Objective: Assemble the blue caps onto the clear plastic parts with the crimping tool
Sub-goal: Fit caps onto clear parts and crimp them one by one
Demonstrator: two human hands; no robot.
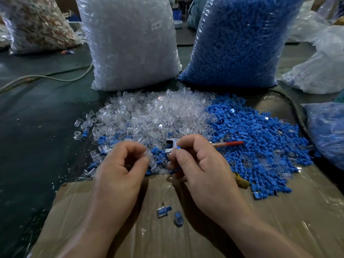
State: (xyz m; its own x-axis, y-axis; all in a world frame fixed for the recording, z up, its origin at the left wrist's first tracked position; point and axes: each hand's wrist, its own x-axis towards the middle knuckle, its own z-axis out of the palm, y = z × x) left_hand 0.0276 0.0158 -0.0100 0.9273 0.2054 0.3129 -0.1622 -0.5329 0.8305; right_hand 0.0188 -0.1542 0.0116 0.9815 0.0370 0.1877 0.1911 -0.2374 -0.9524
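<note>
Pinching a small clear plastic part [149,159] between the curled thumb and fingers of our left hand [119,164], we hold a blue cap [178,147] at the fingertips of our right hand [201,161]. That hand also closes round the crimping tool [230,143], metal head one side, red-tipped handle the other. Glassy clear parts [149,112] and matte blue caps [260,138] lie heaped on the tabletop [46,127]. Two joined pieces [163,211] rest on glossy taped cardboard [279,211]. A bag's label [156,25] reads "SJ 017".
</note>
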